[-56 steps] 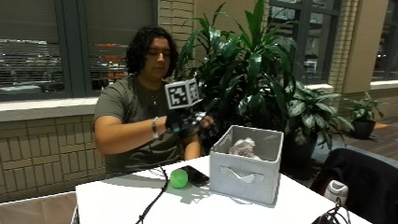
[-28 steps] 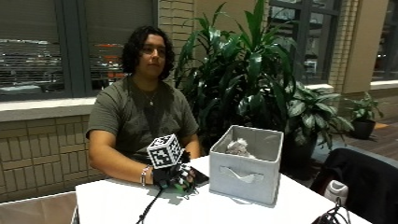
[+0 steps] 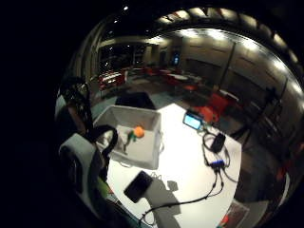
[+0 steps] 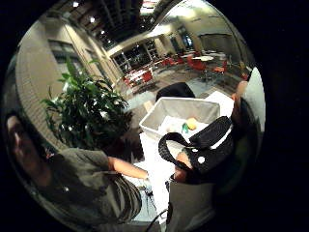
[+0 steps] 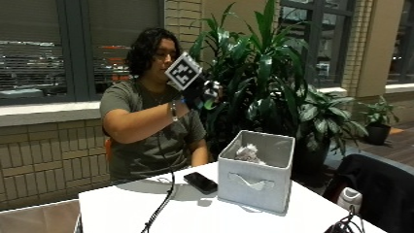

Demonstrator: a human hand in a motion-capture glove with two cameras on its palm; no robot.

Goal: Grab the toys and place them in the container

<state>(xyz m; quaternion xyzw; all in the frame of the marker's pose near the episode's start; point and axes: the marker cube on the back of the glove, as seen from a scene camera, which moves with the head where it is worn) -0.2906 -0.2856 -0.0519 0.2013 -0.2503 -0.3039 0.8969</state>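
Green ball (image 3: 101, 186) is off the counter (image 5: 129, 208): half a second ago the gloved right hand (image 5: 196, 94) was down on it, on the person's side of the grey fabric container (image 5: 255, 182). Now that hand is raised well above the container, off to the person's side and not yet over the opening. The fingers look clenched round something small, and a sliver of green shows against the palm in the little finger side view, so I judge the ball is grasped and being carried (most of it is hidden by the glove). The spot where it lay beside the container now shows only a black phone (image 5: 200, 182). Inside the container sit an orange toy (image 3: 138, 131) with a green bit next to it and a pale crumpled thing (image 5: 248, 153). For the task: pick looks done and the drop is not. The hand needs to come across over the container's open top before letting go, or the ball could land outside the rim.
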